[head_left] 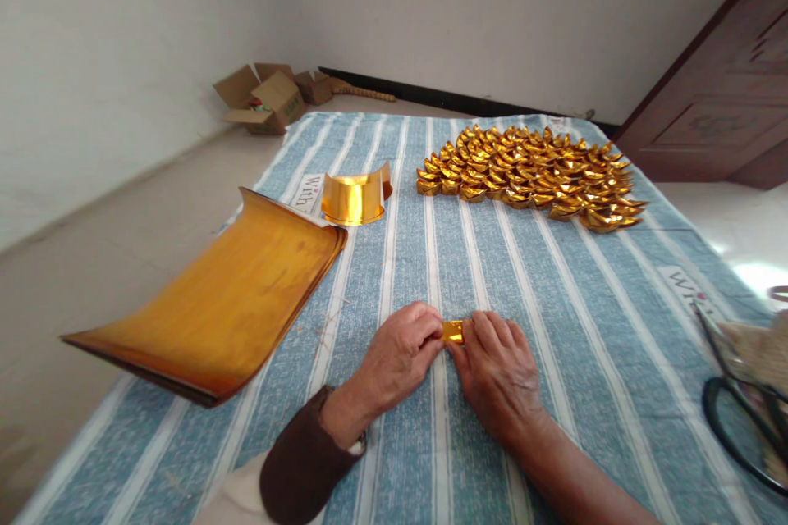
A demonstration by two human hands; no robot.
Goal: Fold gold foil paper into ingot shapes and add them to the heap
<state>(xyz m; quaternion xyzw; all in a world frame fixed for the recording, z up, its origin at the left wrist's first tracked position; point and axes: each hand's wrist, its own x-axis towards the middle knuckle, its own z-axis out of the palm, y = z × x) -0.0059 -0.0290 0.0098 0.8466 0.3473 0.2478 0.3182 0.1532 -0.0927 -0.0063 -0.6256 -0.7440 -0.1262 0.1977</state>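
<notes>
Both sets of my fingertips pinch one small folded gold foil piece [453,331] low on the striped blue cloth [554,287]; my left hand [397,361] closes on its left end, my right hand [496,373] on its right. Bare cloth lies open ahead. Farther out, a curled foil strip [355,197], a stack of gold sheets [227,295] overhanging the left edge, folded ingots [529,176] far right, scissors [744,418] by the right edge.
</notes>
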